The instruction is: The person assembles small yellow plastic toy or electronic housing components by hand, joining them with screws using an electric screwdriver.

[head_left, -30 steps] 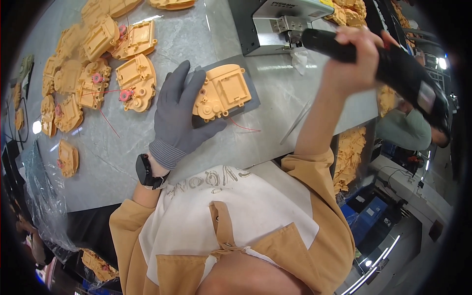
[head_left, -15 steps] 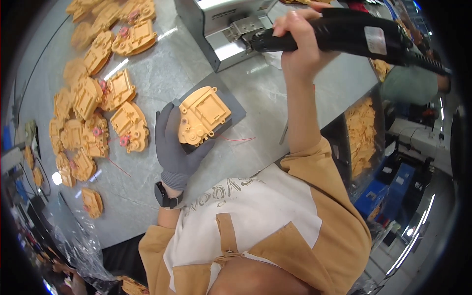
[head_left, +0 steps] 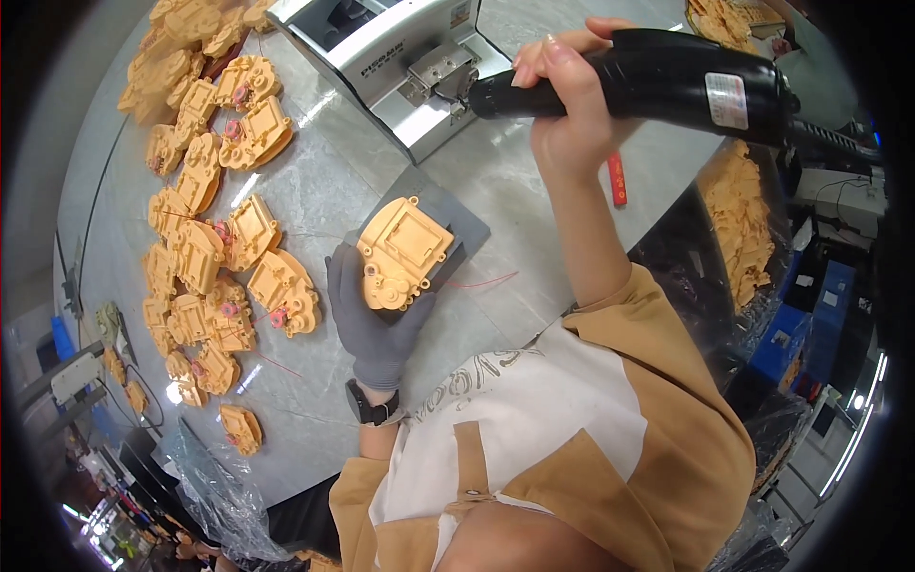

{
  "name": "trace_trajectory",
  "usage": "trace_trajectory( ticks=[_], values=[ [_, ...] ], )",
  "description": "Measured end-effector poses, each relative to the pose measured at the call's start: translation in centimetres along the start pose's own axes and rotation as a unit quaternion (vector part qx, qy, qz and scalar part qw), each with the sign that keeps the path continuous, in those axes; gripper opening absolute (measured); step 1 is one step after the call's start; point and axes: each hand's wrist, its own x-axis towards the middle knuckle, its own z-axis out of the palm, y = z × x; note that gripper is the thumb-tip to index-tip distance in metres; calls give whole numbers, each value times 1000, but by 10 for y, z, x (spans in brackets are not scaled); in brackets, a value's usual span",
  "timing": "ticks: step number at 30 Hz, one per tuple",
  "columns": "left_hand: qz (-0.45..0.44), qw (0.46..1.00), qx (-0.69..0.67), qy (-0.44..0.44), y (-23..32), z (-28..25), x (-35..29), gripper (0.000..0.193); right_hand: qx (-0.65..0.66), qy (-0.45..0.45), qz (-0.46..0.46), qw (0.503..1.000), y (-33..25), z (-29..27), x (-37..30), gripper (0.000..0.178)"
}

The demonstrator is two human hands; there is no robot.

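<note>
The left hand (head_left: 375, 326), loosely curled, holds the orange casing (head_left: 405, 250) by its near-left edge; the right hand (head_left: 579, 112), wrapped around a black power tool (head_left: 662, 81), is farther, far-right.

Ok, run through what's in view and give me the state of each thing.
Left hand: gloved, gripping orange housing
Orange housing: over grey pad, recess facing up
Right hand: bare, closed around black tool
Black tool: held, tip close to silver machine
Red wire: loose, trailing
Other housings: clustered at left
Clear plastic: crumpled
</note>
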Motion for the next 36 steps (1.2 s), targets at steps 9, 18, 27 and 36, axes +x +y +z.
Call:
trace_trajectory(
  ticks=[9,18,27,36],
  values=[
    [-14,1000,7,-1,0,-3,-3,79,-250,-92,63,962,-31,-45,-35,43],
    [-28,1000,-11,-5,-1,0,-3,78,-251,-98,209,940,-31,-47,-94,54],
    [-17,999,0,-29,-9,0,-5,87,-87,39,242,966,-36,-47,-109,60],
    [-14,1000,-22,-5,-1,2,0,78,-144,-5,258,955,-43,-50,-96,55]
  ],
)
